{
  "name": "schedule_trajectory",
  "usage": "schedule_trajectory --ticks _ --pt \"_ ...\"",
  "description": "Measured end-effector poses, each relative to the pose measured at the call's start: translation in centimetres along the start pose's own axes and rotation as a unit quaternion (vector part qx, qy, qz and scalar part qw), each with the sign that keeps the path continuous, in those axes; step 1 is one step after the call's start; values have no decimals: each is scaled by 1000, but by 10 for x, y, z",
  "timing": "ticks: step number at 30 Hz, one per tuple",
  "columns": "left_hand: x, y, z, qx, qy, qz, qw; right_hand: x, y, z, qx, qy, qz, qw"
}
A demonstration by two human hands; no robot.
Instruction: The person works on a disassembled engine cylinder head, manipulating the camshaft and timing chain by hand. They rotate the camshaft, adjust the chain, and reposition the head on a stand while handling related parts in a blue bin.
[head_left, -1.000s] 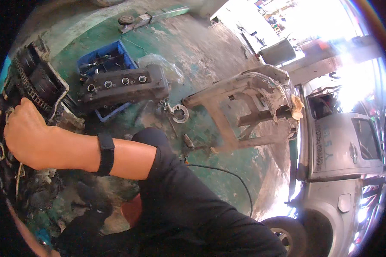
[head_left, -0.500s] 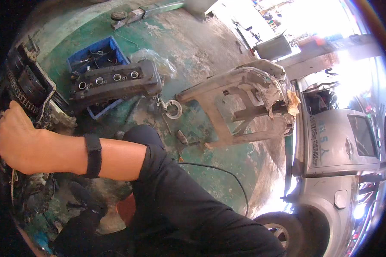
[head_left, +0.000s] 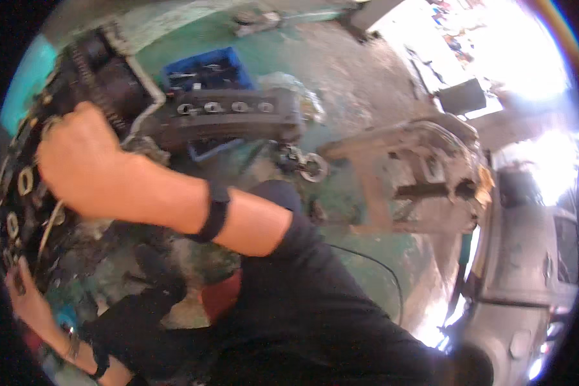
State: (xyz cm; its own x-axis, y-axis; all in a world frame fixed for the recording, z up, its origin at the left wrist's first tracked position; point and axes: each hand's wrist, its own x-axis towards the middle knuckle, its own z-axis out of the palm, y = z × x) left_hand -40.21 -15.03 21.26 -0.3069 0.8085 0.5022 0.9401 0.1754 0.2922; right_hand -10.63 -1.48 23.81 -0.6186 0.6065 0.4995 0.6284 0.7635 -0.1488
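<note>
Against the dark, greasy engine block [head_left: 51, 161] at the left of the view, the right hand [head_left: 83, 161] is balled into a fist, its grip closed together on some part of the engine that the fingers hide, so what it clamps cannot be told. A black wristband [head_left: 215, 212] circles that forearm, which crosses from the black-sleeved shoulder. Below the engine block, the left hand [head_left: 26, 299] touches its lower edge; whether its grip is apart or together cannot be told. Just right of the engine block lies a dark valve cover [head_left: 228, 116] with a row of round holes, resting over a blue crate [head_left: 206, 67] of small parts. Further right of the engine block, on the green stained floor [head_left: 367, 257], stands a rusty metal frame [head_left: 418, 174].
</note>
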Motion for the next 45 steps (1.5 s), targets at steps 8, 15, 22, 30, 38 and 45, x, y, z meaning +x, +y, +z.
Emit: schedule_trajectory --ticks 8,15,22,30,38,45 --pt "-9 50 -11 -67 28 -37 997 -7 7 -9 6 91 -14 996" --pt "-2 65 -14 -105 3 -98 990 4 2 -15 83 80 14 993" --pt "-11 76 -20 -124 30 -26 992 -7 4 -24 71 72 29 994" --pt "-8 72 -18 -151 57 -68 984 -6 3 -24 73 79 15 994" --pt "-10 75 -12 -131 68 -66 987 -8 5 -23 70 76 14 995" --pt "-11 80 -16 -114 71 -74 988 -8 5 -23 77 75 16 994"
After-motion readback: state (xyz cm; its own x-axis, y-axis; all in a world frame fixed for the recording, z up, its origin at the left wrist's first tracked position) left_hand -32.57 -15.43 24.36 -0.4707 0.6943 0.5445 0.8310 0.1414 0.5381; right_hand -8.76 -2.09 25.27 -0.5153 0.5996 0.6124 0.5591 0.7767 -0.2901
